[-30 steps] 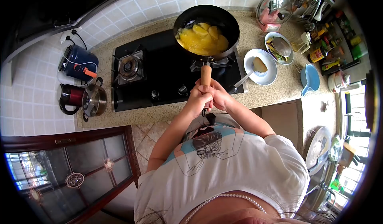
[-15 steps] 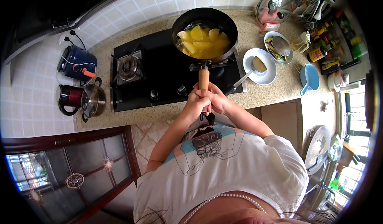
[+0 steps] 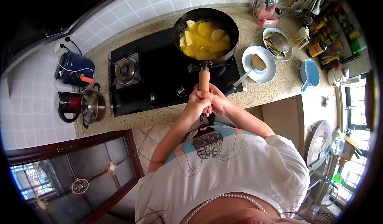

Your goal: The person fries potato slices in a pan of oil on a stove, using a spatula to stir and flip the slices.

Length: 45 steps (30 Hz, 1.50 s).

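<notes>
A dark wok [image 3: 234,44] sits over the right burner of the black gas stove [image 3: 155,76]. Pale yellow slices [image 3: 205,29], several of them, lie in yellow bubbling liquid inside it. Its wooden handle [image 3: 204,79] points toward my body. My left hand [image 3: 196,103] and my right hand [image 3: 216,98] are both wrapped around the lower end of this handle, side by side and touching. Part of the grip is hidden behind my fingers. To the right, a spatula [image 3: 258,63] rests in a white bowl [image 3: 271,73], its shaft leaning over the rim toward the stove.
Farther right are a plate of cut vegetables with a strainer [image 3: 280,42], a blue pan [image 3: 310,73], a glass lid [image 3: 272,2] and bottles [image 3: 316,48]. At left stand a lidded pot [image 3: 93,106], a kettle [image 3: 68,104] and a blue appliance [image 3: 76,67]. The left burner [image 3: 127,68] is bare.
The slices inside the wok have shifted and spread, with more of them showing. Both hands keep their hold on the handle. The view has tilted slightly.
</notes>
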{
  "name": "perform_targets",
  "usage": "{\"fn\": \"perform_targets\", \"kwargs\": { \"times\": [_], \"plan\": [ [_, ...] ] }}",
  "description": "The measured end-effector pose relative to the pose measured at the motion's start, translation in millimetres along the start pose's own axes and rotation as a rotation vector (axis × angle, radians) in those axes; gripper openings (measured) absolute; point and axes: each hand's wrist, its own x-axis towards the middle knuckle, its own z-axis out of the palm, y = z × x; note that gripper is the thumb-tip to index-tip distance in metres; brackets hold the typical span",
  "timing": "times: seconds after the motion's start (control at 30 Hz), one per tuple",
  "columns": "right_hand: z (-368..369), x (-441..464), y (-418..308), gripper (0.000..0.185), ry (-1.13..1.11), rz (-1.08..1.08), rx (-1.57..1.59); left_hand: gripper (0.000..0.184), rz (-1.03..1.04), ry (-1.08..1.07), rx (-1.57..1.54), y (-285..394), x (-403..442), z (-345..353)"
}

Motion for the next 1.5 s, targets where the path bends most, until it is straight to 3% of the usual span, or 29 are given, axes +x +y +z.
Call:
{"fn": "perform_targets", "kwargs": {
  "times": [0.27,0.57,0.67,0.83,0.87,0.93,1.13,1.2,1.3,1.5],
  "plan": [
    [3,3,1,0.041,0.015,0.016,-0.011,0.048,-0.02,-0.002,0.011,0,1,-7],
    [2,6,5,0.042,0.053,0.034,0.064,0.028,-0.047,-0.002,0.029,-4,3,-12],
    [5,5,1,0.042,0.052,0.052,0.081,0.029,-0.072,-0.022,0.048,-6,4,-15],
    [0,3,5,0.038,0.018,0.045,0.017,0.051,-0.019,-0.011,0.035,-10,-2,-8],
    [2,1,5,0.038,0.019,0.044,0.016,0.051,-0.018,-0.012,0.035,-9,-6,-7],
    [7,-5,7,0.037,0.004,0.072,-0.004,0.031,-0.021,0.008,0.026,-2,-18,-3],
    [12,9,-8,0.035,-0.044,0.039,-0.022,0.04,0.046,0.034,0.031,9,-9,-4],
    [12,12,-21,0.034,-0.022,0.018,-0.021,0.051,-0.007,-0.021,0.039,10,9,-9],
    [4,10,-20,0.037,-0.024,0.005,-0.019,0.039,0.016,-0.01,0.037,6,10,-3],
    [14,-17,-5,0.04,-0.03,0.063,-0.056,0.051,0.036,0.0,0.024,3,-25,6]
  ]
}}
